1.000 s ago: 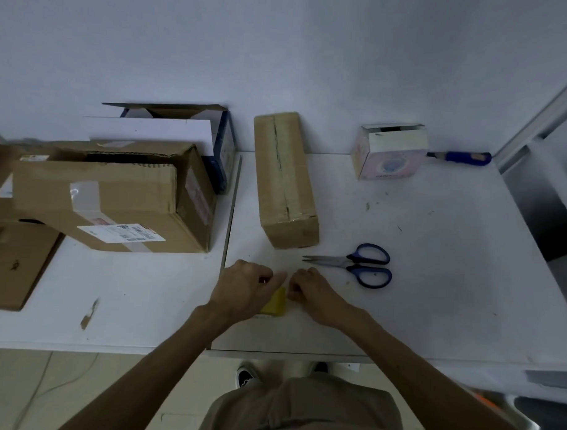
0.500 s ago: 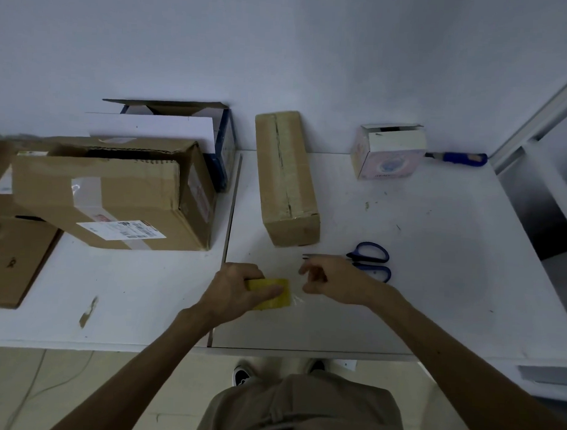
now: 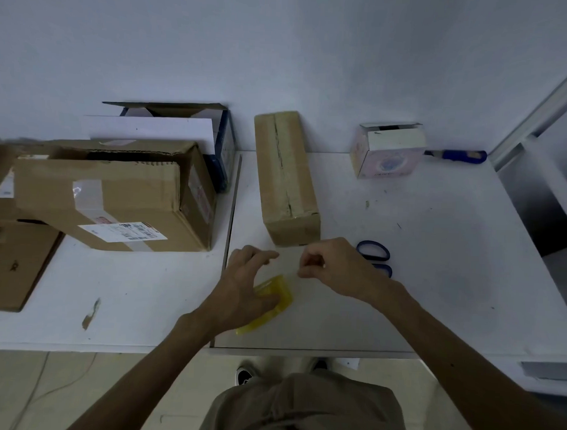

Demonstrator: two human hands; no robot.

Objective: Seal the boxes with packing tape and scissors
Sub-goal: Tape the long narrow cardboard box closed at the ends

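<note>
Five boxes on counter (image 3: 435,252): long brown box (image 3: 288,179) centre, big labelled carton (image 3: 115,202), open blue-white box (image 3: 182,121) behind it, flat carton (image 3: 13,263) cut off at left, small white box (image 3: 389,151). One yellow tape roll (image 3: 278,290) near front edge, gripped by left hand (image 3: 244,287). Right hand (image 3: 335,268) pinches clear tape end (image 3: 294,274). Since 0.5 s ago: hands further apart, strip longer. One scissors (image 3: 372,250), blades hidden behind right hand.

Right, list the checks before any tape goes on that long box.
1. Left hand holds yellow tape roll: ok.
2. Right hand pinches tape end: ok, though the clear strip shows only faintly.
3. Long box flaps closed, seam facing up: ok.
4. Pulled strip covers that seam: not ok, looks far too short.
5. Scissors close by, partly hidden: ok.
</note>
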